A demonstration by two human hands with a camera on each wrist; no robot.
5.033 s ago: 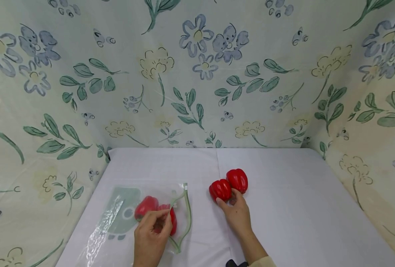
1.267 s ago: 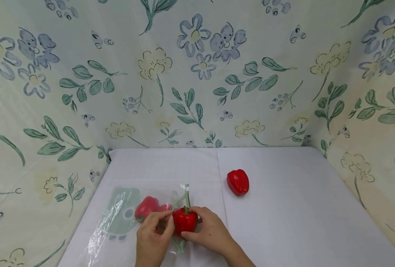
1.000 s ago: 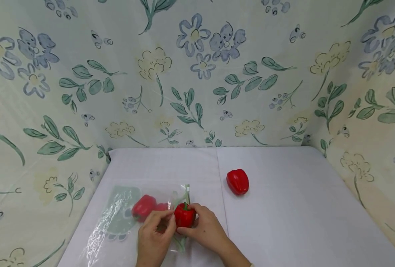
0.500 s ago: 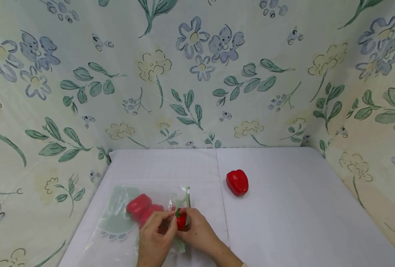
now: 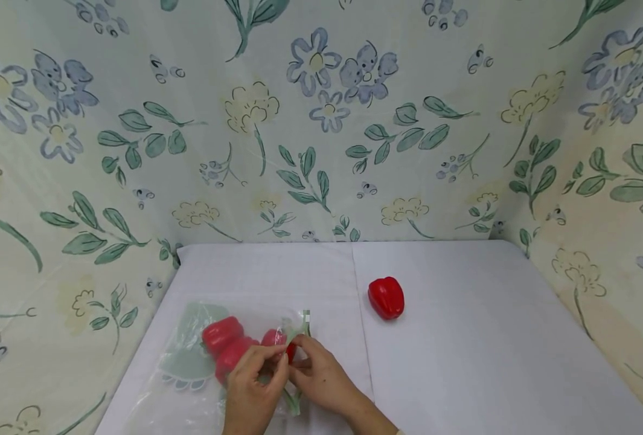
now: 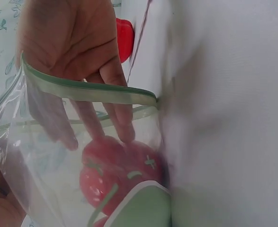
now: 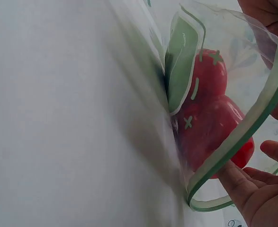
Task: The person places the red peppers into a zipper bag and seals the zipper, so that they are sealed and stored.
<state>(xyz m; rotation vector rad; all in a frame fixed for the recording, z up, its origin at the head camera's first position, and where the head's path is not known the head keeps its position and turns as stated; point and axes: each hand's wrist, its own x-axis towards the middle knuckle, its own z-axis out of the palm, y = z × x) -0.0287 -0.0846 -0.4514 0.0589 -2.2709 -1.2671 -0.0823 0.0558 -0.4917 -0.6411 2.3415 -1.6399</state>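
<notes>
Glossy lobed peppers (image 5: 223, 335) inside clear, green-rimmed plastic bag (image 5: 191, 405).

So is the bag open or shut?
Open: the bag gapes at its green rim in both wrist views; the right hand has fingers inside.

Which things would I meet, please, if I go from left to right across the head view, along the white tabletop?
The bag's green print → the leftmost red pepper in the bag → the left hand → the right hand → the loose red pepper.
</notes>
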